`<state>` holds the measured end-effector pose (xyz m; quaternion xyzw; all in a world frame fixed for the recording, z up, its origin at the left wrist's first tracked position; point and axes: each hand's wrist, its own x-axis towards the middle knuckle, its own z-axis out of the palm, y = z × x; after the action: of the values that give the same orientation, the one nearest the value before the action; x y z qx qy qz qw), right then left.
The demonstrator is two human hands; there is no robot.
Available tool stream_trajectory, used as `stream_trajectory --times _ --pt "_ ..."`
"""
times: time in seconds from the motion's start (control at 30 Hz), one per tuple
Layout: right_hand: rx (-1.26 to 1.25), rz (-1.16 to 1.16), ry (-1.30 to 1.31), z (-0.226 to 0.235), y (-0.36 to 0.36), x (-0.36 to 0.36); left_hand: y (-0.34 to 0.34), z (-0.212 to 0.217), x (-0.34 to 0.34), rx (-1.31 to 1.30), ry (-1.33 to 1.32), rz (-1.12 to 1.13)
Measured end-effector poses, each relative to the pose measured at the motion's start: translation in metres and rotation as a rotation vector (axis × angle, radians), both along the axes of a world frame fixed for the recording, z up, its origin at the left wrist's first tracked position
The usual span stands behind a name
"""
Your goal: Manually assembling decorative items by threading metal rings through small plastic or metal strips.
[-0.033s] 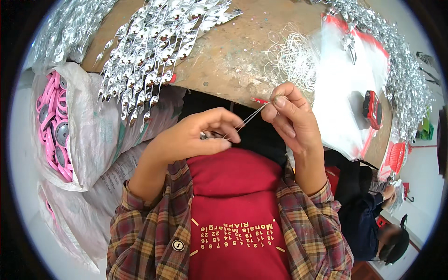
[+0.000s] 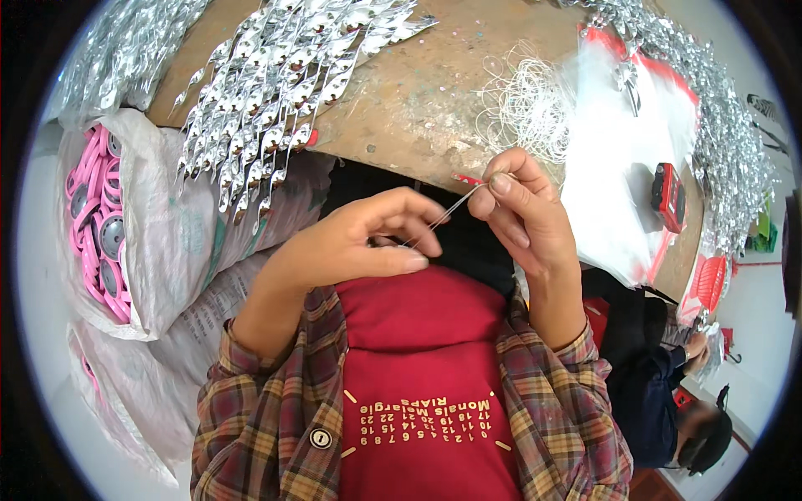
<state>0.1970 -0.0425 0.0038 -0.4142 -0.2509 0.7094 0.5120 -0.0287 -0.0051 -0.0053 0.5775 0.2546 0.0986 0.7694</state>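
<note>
My right hand (image 2: 528,209) is raised in front of the table edge, thumb and forefinger pinched on a thin white string (image 2: 456,205). Doubled, the string slants down to my left hand (image 2: 359,238), where it passes between the curled fingers. Those fingers are slightly blurred, and the string's end inside them is hidden. Just beyond my right fingertips, a small red piece with pale spots (image 2: 466,179) shows at the table's edge. A loose tangle of white string (image 2: 530,104) lies on the brown table (image 2: 401,108) past my right hand.
Silver twisted foil strands (image 2: 276,92) hang over the table's front left. Clear plastic bags (image 2: 606,167) lie at right, under a small red and black object (image 2: 668,198). At left stands a white sack (image 2: 171,209) of pink wheel-like parts (image 2: 98,217). Another person (image 2: 660,392) sits at right.
My left hand has shifted slightly right, closer to my right hand, and its fingers have moved along the string. My right hand keeps its pinch in nearly the same place.
</note>
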Motion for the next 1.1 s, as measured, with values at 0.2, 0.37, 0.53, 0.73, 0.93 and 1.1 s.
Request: stream_trajectory --times 0.2,0.37,0.53,0.73,0.93,1.1 --pt "0.052 0.032 -0.142 0.001 -0.001 0.001 -0.008 0.007 0.029 -0.076 -0.040 0.405" --pt "0.406 -0.122 -1.118 0.016 -0.004 0.006 -0.013 0.010 0.034 0.257 0.128 0.518" --pt "0.910 0.006 -1.484 0.027 -0.005 -0.009 -0.015 0.007 0.036 0.536 0.151 0.562" --pt "0.949 0.018 -1.551 0.014 -0.004 -0.012 -0.018 0.007 0.040 0.561 0.116 0.624" --pt "0.277 -0.119 -0.515 0.006 -0.010 -0.019 -0.020 0.001 0.034 0.058 -0.142 0.621" --pt "0.282 0.011 -0.302 0.006 -0.006 -0.016 -0.018 0.010 0.034 -0.052 -0.139 0.653"
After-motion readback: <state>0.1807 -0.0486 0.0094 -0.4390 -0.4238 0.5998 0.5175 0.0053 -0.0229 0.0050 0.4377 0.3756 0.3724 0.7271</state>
